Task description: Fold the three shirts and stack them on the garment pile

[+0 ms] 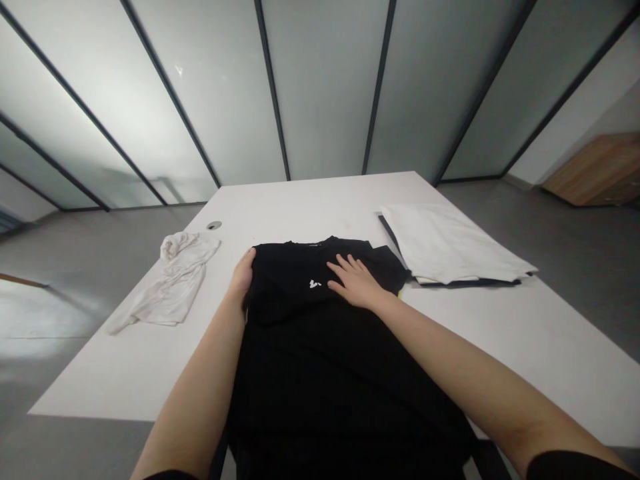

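black shirt (295, 270) on white table (320, 207), frosted panels (330, 87) behind, grey floor (500, 213).

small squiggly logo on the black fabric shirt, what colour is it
The logo is white; it shows best in the head view.

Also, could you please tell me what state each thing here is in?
Black shirt: laid out on the table, slightly rumpled
White garment: crumpled
White cloth: folded flat, over dark fabric
Left hand: at the shirt's left edge, grip unclear
Right hand: open, on the shirt
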A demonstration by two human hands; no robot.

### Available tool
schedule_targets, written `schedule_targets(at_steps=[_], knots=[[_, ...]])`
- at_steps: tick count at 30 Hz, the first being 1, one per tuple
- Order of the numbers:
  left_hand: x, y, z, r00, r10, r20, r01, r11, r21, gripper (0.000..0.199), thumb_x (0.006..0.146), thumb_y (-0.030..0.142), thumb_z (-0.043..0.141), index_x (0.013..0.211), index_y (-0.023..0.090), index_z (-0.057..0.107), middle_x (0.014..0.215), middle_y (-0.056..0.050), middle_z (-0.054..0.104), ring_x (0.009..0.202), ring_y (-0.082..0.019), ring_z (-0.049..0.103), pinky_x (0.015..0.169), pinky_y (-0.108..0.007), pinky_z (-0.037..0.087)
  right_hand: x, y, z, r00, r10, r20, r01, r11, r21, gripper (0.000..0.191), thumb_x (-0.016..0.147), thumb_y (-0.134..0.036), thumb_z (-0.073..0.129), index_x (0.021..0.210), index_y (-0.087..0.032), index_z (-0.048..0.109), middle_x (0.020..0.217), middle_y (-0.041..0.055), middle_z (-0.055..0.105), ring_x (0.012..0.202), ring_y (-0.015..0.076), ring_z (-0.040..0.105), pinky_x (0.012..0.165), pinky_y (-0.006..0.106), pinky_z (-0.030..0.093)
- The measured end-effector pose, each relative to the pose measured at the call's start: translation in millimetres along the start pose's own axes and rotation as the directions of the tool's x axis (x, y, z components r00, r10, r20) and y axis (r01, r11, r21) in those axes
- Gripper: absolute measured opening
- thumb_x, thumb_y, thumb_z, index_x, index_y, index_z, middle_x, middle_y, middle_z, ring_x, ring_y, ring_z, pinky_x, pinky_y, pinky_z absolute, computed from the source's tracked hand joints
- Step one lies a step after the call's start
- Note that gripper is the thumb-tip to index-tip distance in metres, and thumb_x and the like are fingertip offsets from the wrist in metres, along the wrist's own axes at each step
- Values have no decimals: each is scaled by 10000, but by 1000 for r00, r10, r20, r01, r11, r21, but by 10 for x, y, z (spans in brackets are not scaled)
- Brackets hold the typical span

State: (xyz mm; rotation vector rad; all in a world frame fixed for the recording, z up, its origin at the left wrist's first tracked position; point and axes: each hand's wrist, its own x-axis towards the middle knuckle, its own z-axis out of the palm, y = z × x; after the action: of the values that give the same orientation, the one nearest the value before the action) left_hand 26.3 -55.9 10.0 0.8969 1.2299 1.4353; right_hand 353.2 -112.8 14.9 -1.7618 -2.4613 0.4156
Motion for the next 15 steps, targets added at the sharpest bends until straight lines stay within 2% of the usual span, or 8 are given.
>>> schedule_targets(at_steps=[4,6,8,10,12,13,15], knots=[[80,193,-342,1000,-9,-23,10,999,39,486,647,467,911,972,207,659,897,-39,778,858,-241,762,816,-361,624,92,130,-47,982,186,-43,-187,982,-23,731,1103,-622,346,1733,-250,352,1821,154,211,1643,450,254,1304,594,245],[82,245,-472,999,-15,-43,21,990,139,501,597,461,921,897,225,595,789,-1,729,736,-207,716,702,-316,584,138,260,-87,955,288,-68,-290,957,-26,739,1102,-623,334,1726,-228,362,1811,187,228,1610,472,318,1276,606,289],[79,269,-546,997,14,-72,9,950,312,468,625,485,881,864,240,562,713,21,683,647,-186,654,615,-285,518,169,409,-123,921,376,-104,-381,924,-32,743,1101,-622,329,1715,-206,380,1793,210,267,1603,490,318,1270,621,284],[75,282,-562,990,105,-93,-36,831,555,379,691,491,812,844,245,568,683,16,659,634,-191,620,596,-282,471,180,541,-145,884,441,-155,-451,892,-35,744,1101,-611,342,1704,-177,391,1774,233,297,1612,500,286,1274,633,259],[70,301,-541,971,223,-86,-79,640,764,287,748,470,745,827,245,585,700,-3,663,688,-211,629,638,-298,466,173,624,-154,856,476,-202,-492,870,-36,742,1096,-586,386,1693,-146,395,1760,263,304,1606,507,288,1265,638,267],[66,315,-528,962,262,-76,-84,552,829,255,770,463,716,831,245,598,723,-15,674,723,-223,641,668,-308,472,166,642,-157,850,475,-226,-496,867,-41,733,1092,-565,414,1685,-133,403,1754,275,308,1599,510,299,1257,638,279],[56,355,-520,960,273,-63,-64,433,899,240,805,476,667,852,243,632,778,-44,706,780,-251,668,717,-332,484,150,635,-170,856,433,-282,-468,881,-68,690,1080,-498,472,1658,-122,441,1739,278,334,1585,516,317,1249,638,293]])
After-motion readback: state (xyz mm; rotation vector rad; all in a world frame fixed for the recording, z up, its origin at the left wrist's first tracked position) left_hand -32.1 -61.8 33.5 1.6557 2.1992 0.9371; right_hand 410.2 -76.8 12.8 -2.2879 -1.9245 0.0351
